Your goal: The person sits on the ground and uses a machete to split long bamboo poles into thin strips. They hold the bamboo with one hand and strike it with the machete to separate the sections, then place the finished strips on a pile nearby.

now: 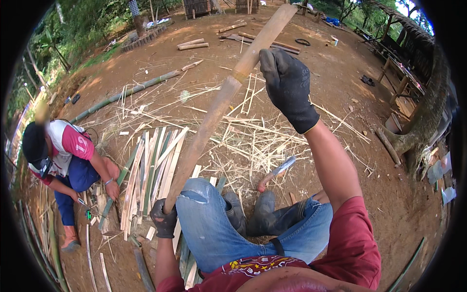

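A long brown split of bamboo (209,121), with a node ring across it, slants from my left thigh up toward the far yard. My left hand (164,219), in a dark glove with bare fingertips, is wrapped round its lower end. Higher up, my black-gloved right hand (287,85) is closed at the bamboo's right edge, its fingers pinching there. Below, a machete (279,170) with a reddish handle lies on shavings in front of my boots. Split bamboo slats (153,168) are heaped left of my knee.
At left a co-worker (73,160) crouches, holding a blade against a green bamboo strip over a log (108,214). Pale shavings (253,138) litter the dirt. A green bamboo pole (131,92) lies farther back. A tree trunk (430,112) stands at right near a wooden bench (401,87).
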Motion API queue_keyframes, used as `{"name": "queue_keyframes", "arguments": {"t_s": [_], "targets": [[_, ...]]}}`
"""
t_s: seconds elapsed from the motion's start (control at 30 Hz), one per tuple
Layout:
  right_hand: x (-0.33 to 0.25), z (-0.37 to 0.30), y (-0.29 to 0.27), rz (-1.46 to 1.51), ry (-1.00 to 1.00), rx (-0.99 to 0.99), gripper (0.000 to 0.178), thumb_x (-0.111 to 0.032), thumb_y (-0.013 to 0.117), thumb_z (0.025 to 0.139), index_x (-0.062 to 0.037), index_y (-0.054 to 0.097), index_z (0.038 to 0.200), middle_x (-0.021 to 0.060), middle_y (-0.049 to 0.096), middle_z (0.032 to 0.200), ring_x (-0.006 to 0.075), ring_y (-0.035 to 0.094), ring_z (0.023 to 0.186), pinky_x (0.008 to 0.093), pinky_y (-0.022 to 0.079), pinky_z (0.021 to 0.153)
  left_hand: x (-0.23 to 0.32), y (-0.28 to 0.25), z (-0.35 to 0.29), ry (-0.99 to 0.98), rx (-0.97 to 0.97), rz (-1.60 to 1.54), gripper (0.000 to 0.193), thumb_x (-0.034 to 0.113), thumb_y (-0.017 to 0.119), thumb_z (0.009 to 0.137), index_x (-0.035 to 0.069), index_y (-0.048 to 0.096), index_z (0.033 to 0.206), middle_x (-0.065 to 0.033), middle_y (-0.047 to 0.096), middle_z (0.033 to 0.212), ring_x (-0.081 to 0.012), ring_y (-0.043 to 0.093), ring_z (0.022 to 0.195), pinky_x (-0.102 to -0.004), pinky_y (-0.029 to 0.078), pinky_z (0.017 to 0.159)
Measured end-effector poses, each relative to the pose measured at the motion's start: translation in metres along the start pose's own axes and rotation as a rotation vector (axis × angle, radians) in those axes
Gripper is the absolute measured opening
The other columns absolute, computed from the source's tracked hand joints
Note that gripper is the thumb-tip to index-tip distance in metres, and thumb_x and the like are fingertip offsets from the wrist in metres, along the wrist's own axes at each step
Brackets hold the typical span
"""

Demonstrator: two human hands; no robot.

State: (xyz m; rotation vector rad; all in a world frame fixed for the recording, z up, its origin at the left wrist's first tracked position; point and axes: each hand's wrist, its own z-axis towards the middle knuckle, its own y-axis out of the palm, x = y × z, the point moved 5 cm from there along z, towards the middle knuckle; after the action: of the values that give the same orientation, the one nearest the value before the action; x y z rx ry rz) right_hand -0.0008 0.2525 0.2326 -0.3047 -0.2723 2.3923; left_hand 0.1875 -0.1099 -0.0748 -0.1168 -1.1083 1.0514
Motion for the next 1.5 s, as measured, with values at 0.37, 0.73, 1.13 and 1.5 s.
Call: {"name": "queue_keyframes", "arguments": {"t_s": [0.37,0.73,1.13,1.5], "targets": [[0.018,-0.197,0.02,0.094,0.169,-1.1,0.074,-0.038,0.08,0.077,-0.016,0.046,0.14,0.0185,0.067,0.099,0.0361,0.066,0.096,0.042,0.053,0.083,-0.006,0.009,-0.009,-0.084,0.003,-0.098,0.021,0.018,0.075,0.074,0.003,0.069,0.087,-0.0145,0.068,0.075,-0.0286,0.066,0.066,-0.0381,0.051,0.063],[-0.007,-0.021,0.028,0.798,0.613,-0.515,0.048,-0.041,0.051,0.1,0.0059,0.063,0.103,0.0139,0.07,0.088,0.0174,0.07,0.077,0.0298,0.057,0.07,0.015,-0.008,0.005,0.015,0.025,0.07,0.018,0.016,0.076,0.071,0.005,0.068,0.083,-0.0137,0.066,0.076,-0.0314,0.065,0.068,-0.039,0.051,0.062],[0.031,-0.015,-0.003,0.749,0.49,-0.358,0.031,-0.024,0.058,0.099,0.0055,0.059,0.109,0.0109,0.067,0.09,0.018,0.069,0.084,0.03,0.057,0.078,0.053,-0.021,0.044,0.007,-0.138,-0.022,0.041,0.021,0.081,0.071,0.004,0.067,0.106,-0.0141,0.069,0.098,-0.0281,0.068,0.089,-0.0358,0.053,0.079],[0.131,0.005,-0.07,0.437,0.26,-0.161,0.022,-0.003,0.057,0.096,0.0051,0.055,0.117,0.0152,0.06,0.108,0.0213,0.061,0.097,0.0336,0.054,0.09,0.099,-0.057,0.09,-0.091,-0.487,-0.599,0.058,0.014,0.081,0.076,0.002,0.057,0.127,-0.0061,0.063,0.111,-0.0137,0.059,0.101,-0.0283,0.05,0.085]]}}
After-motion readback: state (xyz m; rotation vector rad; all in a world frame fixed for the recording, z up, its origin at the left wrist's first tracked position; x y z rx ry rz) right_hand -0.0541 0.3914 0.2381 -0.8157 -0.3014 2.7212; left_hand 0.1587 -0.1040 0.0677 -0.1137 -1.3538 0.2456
